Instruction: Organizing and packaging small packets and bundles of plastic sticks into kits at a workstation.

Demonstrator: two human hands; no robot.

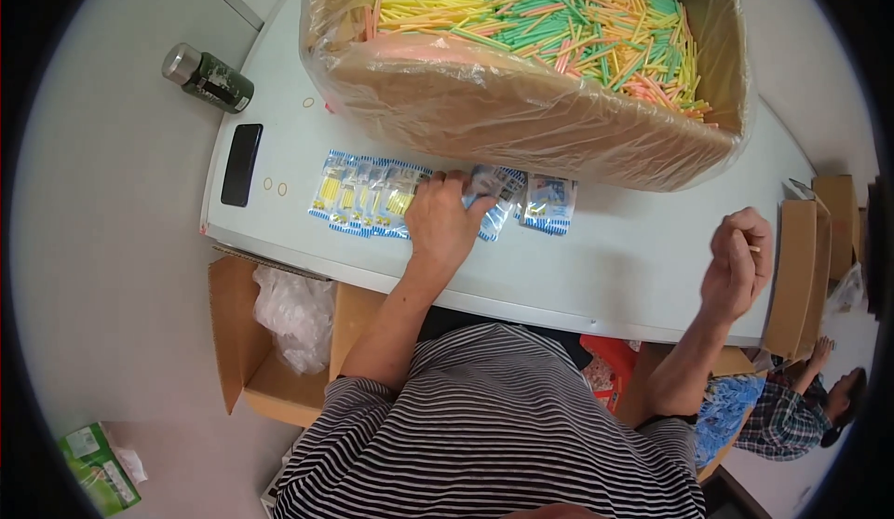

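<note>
A row of small clear plastic packets (pixel 349 193) with blue-striped ends lies overlapped on the white table; several show yellow sticks inside. My left hand (pixel 442 219) rests at the row's right end, its fingers and thumb closing at the edge of a packet (pixel 498 198) without visible yellow sticks. One more packet (pixel 550 204) lies just right of that one. Over the table's right side, my right hand (pixel 738 258) is raised and closed, with the pale tip of a thin stick (pixel 755 249) poking out. The fingers hide the rest of what it holds.
A large plastic-lined cardboard box (pixel 521 119) of yellow, green, orange and pink sticks fills the table's far side. At left are a dark phone (pixel 242 165), a green flask (pixel 209 79) and rubber bands (pixel 282 189). An open carton (pixel 279 379) stands below; another person (pixel 792 417) is at right.
</note>
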